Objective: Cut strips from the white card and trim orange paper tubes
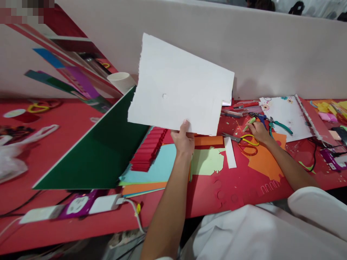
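A white board [181,83] with rough, torn-looking edges is raised above the table, tilted towards me. My left hand [184,141] grips its lower edge, thumb on the near face and fingers behind. A small dent or hole marks the board left of its middle. To the right, my right hand [258,131] is closed on a slim light green tool [248,124], whose exact kind I cannot make out. Just below that hand lie scissors [244,141] with yellow and red handles. Teal-handled pliers [282,127] rest beyond it, and orange paper [267,164] is under the wrist.
A large dark green board [94,148] leans at the left beside folded red paper [149,150] and coloured sheets [159,168]. A purple power strip [78,206] with white plugs sits at the front edge. A white paper cup [121,81] stands behind, near the partition wall [271,54].
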{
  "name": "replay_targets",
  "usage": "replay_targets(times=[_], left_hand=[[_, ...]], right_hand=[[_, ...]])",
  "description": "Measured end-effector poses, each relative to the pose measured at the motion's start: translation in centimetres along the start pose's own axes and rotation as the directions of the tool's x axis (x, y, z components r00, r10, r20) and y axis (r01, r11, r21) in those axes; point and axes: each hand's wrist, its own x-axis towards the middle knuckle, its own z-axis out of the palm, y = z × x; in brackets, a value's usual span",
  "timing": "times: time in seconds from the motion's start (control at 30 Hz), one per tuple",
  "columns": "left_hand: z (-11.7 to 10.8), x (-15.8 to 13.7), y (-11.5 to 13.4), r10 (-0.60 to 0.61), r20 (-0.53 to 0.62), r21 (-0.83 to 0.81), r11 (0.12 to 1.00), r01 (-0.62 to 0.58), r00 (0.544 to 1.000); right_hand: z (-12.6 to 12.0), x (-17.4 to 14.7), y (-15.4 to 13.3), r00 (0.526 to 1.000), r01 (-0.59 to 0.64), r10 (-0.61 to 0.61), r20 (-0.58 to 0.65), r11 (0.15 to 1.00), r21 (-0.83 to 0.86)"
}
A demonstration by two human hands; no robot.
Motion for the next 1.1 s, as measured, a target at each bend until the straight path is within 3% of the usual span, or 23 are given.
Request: replay_targets(times=[0.17, 0.33, 0.43, 0.53, 0.77, 0.87, 1.1], left_hand=[[0.0, 0.0, 0.1, 0.004, 0.023, -0.003, 1.0, -0.004, 1.0], [0.1, -0.1, 0.1, 0.003, 0.025, -0.029, 1.0, -0.002, 1.0], [0.1, -0.1, 0.1, 0.0, 0.029, -0.035, 0.999, 0.001, 1.0], [0.0, -0.1, 0.1, 0.005, 0.034, -0.037, 0.999, -0.003, 0.999], [-0.1, 0.0, 0.0, 0.015, 0.048, -0.003, 1.0, -0.015, 0.999], [-0.1, 0.0, 0.0, 0.009, 0.048, 0.002, 1.0, -0.009, 0.999], [-0.2, 0.1, -0.3, -0.056, 0.048, -0.011, 0.998, 0.057, 0.997]], right_hand=[[-0.7, -0.2, 0.1, 0.998, 0.032, -0.034, -0.059, 0.999, -0.035], [-1.0, -0.5, 0.1, 0.969, 0.042, -0.047, -0.243, 0.999, -0.027], [-0.4, -0.2, -0.1, 0.997, 0.014, -0.018, -0.074, 0.998, -0.059], [0.1, 0.2, -0.1, 0.996, -0.033, 0.041, 0.073, 0.994, -0.104], [0.2, -0.5, -0.4, 0.997, 0.049, -0.04, 0.066, 0.99, -0.135], [0.4, -0.7, -0.4, 0.998, 0.028, -0.021, 0.056, 0.992, -0.125], [0.4, -0.5, -0.1, 0.994, 0.092, -0.074, 0.078, 0.964, -0.249]])
